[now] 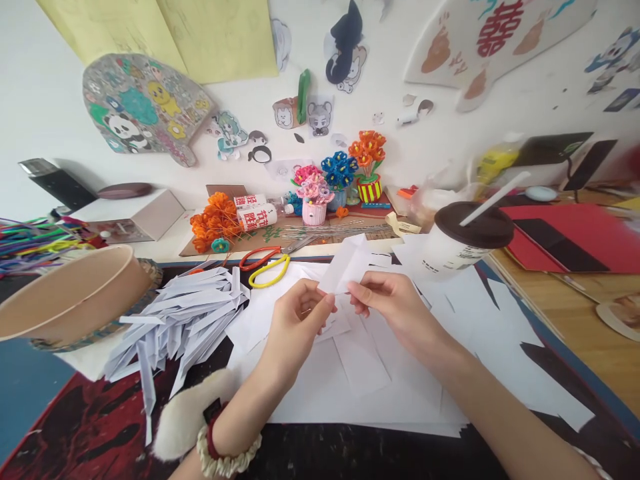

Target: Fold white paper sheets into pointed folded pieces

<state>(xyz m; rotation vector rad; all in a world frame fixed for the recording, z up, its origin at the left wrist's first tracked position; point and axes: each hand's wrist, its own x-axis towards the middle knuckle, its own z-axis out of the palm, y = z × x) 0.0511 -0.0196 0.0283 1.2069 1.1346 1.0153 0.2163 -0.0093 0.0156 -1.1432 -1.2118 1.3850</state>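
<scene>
A small white piece of paper (346,263), with a crease showing along it, is held up between my two hands. My left hand (301,313) pinches its lower left corner between thumb and fingers. At the lower right corner, my right hand (385,297) pinches it the same way. Below both hands lie white paper sheets (320,387), with a smaller cut strip (363,357) on top. To the left is a heap of narrow folded paper strips (185,317). Scissors (270,263) with one red and one yellow handle loop lie beyond my left hand.
A lidded cup (467,240) with a straw stands on papers at the right. A round container (75,287) sits at the left edge. Handmade flowers in small pots (315,210) and orange flowers (215,217) line the back. A red folder (585,233) lies far right.
</scene>
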